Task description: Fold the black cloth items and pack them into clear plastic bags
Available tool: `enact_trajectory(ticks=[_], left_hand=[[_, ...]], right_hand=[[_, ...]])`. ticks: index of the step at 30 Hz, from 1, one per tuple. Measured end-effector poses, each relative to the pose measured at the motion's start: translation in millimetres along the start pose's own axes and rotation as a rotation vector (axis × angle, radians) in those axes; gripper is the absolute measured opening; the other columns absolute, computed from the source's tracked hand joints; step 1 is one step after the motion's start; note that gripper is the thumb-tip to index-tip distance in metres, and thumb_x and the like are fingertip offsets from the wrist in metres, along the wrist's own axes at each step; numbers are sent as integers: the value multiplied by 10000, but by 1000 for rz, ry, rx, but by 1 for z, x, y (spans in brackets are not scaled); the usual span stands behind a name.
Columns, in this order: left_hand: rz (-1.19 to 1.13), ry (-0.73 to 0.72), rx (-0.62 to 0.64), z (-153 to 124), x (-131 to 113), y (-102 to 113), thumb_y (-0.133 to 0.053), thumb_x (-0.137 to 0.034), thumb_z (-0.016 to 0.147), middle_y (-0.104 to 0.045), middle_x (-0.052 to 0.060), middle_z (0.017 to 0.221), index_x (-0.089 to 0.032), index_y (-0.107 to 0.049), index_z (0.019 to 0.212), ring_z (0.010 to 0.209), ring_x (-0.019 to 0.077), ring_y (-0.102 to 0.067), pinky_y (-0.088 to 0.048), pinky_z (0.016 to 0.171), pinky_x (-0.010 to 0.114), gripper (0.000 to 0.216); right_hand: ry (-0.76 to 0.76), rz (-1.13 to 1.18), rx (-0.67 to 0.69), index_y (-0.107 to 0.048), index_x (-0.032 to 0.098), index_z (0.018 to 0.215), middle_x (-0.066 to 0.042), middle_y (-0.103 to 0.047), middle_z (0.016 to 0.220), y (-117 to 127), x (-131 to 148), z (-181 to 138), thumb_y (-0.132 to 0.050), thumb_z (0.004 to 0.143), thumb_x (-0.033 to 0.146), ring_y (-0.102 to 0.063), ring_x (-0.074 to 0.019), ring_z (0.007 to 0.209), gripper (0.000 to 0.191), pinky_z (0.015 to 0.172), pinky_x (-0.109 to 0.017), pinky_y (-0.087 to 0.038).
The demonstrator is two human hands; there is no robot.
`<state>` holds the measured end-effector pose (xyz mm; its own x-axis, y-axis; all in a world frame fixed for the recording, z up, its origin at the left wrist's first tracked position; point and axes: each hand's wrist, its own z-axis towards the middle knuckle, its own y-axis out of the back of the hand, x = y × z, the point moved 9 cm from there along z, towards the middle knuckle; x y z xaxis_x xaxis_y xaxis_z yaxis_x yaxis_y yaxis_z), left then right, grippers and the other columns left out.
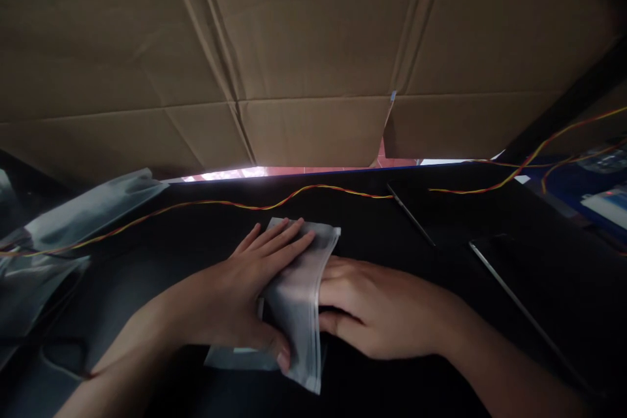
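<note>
A translucent zip-lock bag (pixel 298 294) lies on the black table in front of me, its zip edge facing right. My left hand (pixel 255 281) rests on top of the bag with fingers spread and thumb near the lower edge. From the right, my right hand (pixel 367 307) reaches past the zip edge. Its fingertips are hidden by the bag, and whether they are inside it or beneath it I cannot tell. Under my left palm, a paler flap of plastic sticks out at the lower left.
Cardboard (pixel 313 52) hangs across the back. A twisted red-yellow wire (pixel 235 204) runs over the table (pixel 401 385). More plastic bags (pixel 98 206) lie at the left. Two dark flat objects with light edges, one slab (pixel 533 300) nearer, lie right. Blue items (pixel 582 189) are at far right.
</note>
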<state>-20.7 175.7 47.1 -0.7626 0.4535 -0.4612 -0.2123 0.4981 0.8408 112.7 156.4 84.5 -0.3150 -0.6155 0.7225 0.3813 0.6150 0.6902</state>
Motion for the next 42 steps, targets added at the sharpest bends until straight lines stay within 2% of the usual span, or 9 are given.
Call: enact_trajectory(ticks=[5, 13, 17, 20, 24, 29, 33, 38, 42], left_hand=[[58, 14, -40, -1, 5, -6, -998, -750, 517, 74, 52, 1845, -468, 4, 1727, 1677, 483, 67, -74, 1325, 777, 1596], [64, -8, -13, -1, -4, -11, -1020, -733, 464, 60, 56, 1843, -461, 66, 1721, 1674, 483, 69, -51, 1315, 798, 1683], [35, 15, -5, -4, -4, -4, -997, -761, 501, 37, 24, 1848, -496, 68, 1711, 1679, 473, 50, -95, 1314, 799, 1634], [4, 42, -19, -6, 1, 1, -995, -750, 523, 66, 7, 1843, -506, 90, 1700, 1671, 476, 56, -197, 1315, 773, 1619], [34, 91, -7, -4, 11, 0, -916, -837, 586, 105, 53, 1837, -442, 96, 1714, 1671, 475, 75, -164, 1319, 773, 1567], [110, 129, -33, 0, 15, -1, -902, -839, 609, 115, 83, 1833, -406, 86, 1722, 1664, 486, 114, -120, 1313, 787, 1551], [111, 114, -35, -1, 14, -3, -945, -798, 571, 140, 82, 1824, -417, 103, 1716, 1660, 492, 105, -122, 1311, 789, 1598], [103, 118, -21, -1, 13, -5, -967, -791, 524, 155, 86, 1824, -407, 140, 1713, 1661, 483, 123, -104, 1320, 779, 1670], [103, 73, -45, 0, 8, -5, -873, -900, 572, 104, 105, 1841, -395, 192, 1705, 1684, 470, 74, -37, 1321, 779, 1635]], right_hand=[[-11, -89, -63, -696, 164, 1374, -157, -675, 1524, -8, -14, 6, -740, 1034, 263, -581, -296, 1482, 357, 1267, -429, -421], [105, -85, -155, -690, 144, 1307, -175, -736, 1394, -30, -8, 17, -673, 1029, 236, -663, -322, 1363, 294, 1205, -481, -483], [72, 34, -139, -751, 183, 1183, -116, -782, 1311, -13, -6, 12, -723, 977, 154, -714, -278, 1263, 209, 1130, -423, -536], [34, 82, -148, -804, 239, 1097, -38, -798, 1281, 17, -7, 2, -735, 1010, 151, -720, -222, 1228, 141, 1141, -391, -515], [-120, -107, -266, -799, 299, 1206, 13, -784, 1243, 50, -24, -9, -813, 977, 208, -691, -218, 1206, 247, 1078, -397, -529], [-262, -300, -152, -723, 240, 1356, -68, -708, 1336, 31, -43, -3, -916, 880, 278, -640, -301, 1204, 515, 1034, -492, -550], [-214, -302, -181, -723, 235, 1329, -75, -672, 1404, 23, -36, 3, -887, 903, 256, -608, -288, 1242, 457, 1094, -479, -523], [-224, -274, -225, -756, 229, 1169, -49, -742, 1221, 16, -32, 8, -865, 919, 303, -620, -268, 1075, 283, 991, -477, -545], [-212, -206, -281, -755, 213, 1175, -51, -763, 1160, 9, -31, 12, -878, 892, 267, -625, -274, 1073, 313, 981, -470, -542]])
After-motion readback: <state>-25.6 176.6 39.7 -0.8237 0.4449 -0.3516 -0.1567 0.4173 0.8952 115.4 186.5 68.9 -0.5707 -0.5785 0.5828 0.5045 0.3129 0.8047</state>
